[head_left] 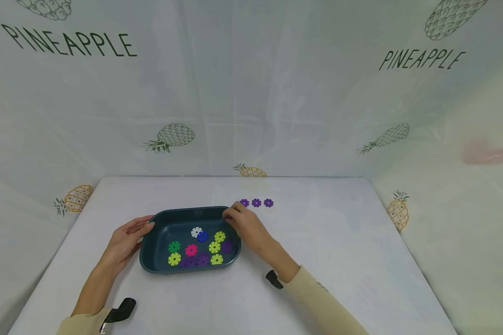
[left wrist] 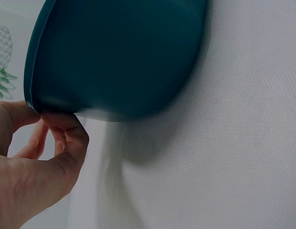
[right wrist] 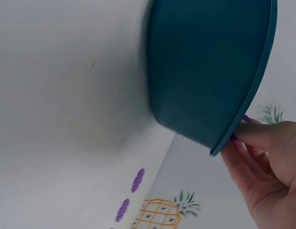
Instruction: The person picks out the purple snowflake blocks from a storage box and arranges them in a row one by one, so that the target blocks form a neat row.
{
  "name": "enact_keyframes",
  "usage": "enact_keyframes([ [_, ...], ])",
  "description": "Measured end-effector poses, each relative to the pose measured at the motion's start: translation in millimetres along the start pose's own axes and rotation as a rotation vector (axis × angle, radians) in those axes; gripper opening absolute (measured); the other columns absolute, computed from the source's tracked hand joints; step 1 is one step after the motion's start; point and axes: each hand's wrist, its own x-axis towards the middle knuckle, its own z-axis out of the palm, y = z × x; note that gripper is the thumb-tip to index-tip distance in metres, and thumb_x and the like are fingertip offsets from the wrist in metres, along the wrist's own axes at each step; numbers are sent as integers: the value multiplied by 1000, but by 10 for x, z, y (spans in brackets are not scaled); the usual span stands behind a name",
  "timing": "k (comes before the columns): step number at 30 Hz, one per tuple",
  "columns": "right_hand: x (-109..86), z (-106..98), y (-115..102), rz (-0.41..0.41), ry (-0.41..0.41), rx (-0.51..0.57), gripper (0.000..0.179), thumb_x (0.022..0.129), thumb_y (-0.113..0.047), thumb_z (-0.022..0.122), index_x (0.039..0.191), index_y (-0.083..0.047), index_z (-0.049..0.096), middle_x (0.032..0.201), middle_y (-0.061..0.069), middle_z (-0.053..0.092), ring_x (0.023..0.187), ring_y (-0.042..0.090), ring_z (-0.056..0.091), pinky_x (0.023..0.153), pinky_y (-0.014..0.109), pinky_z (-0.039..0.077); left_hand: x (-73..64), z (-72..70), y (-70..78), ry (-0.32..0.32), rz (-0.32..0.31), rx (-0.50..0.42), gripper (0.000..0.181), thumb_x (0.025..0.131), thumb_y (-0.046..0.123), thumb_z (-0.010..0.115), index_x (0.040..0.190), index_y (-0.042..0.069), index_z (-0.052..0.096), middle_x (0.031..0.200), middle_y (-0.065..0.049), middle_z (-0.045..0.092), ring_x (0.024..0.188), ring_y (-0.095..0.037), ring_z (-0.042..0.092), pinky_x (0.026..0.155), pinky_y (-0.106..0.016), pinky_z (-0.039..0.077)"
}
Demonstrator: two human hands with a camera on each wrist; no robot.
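A dark teal tray holds several small notched plastic discs: white, blue, green, pink, yellow-green and purple. At its left end, my left hand pinches the rim between thumb and fingers, also seen in the left wrist view. My right hand grips the far right corner of the rim. In the right wrist view, a bit of purple disc shows at the thumb of that hand, partly hidden by it. Just beyond the right hand, three purple discs lie in a row on the white table.
The white tabletop spreads around the tray. A pale cloth printed with pineapples hangs behind the table and along its sides. Black wrist straps show near both sleeves.
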Motion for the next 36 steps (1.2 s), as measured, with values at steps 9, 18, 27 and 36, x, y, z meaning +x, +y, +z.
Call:
enact_keyframes([
  [9, -45, -28, 223, 149, 162, 266, 15, 96, -3, 71, 111, -5, 73, 104, 5, 64, 99, 16, 68, 86, 27, 57, 7, 0, 3, 4, -4, 18, 66, 98, 46, 69, 148, 7, 51, 112, 18, 63, 101, 3, 60, 83, -20, 51],
  [18, -111, -56, 519, 278, 276, 335, 20, 93, -4, 76, 113, -4, 74, 104, 7, 67, 97, 21, 70, 84, 31, 58, 1, -9, 5, 7, -3, 10, 64, 98, 45, 69, 147, 7, 52, 111, 19, 62, 100, 1, 61, 83, -21, 52],
  [27, -190, -128, 812, 396, 348, 348, 16, 93, -5, 76, 109, -4, 74, 102, 11, 70, 95, 27, 69, 85, 37, 59, 13, -10, -16, 5, -5, 11, 66, 97, 46, 69, 148, 8, 51, 112, 20, 63, 101, 3, 60, 83, -19, 52],
  [36, -275, -241, 1075, 584, 371, 362, 19, 92, -7, 78, 110, -2, 75, 102, 14, 73, 99, 30, 70, 86, 36, 55, 11, -2, -8, 7, -16, 6, 67, 96, 47, 70, 148, 9, 51, 111, 21, 63, 102, 2, 60, 83, -20, 51],
])
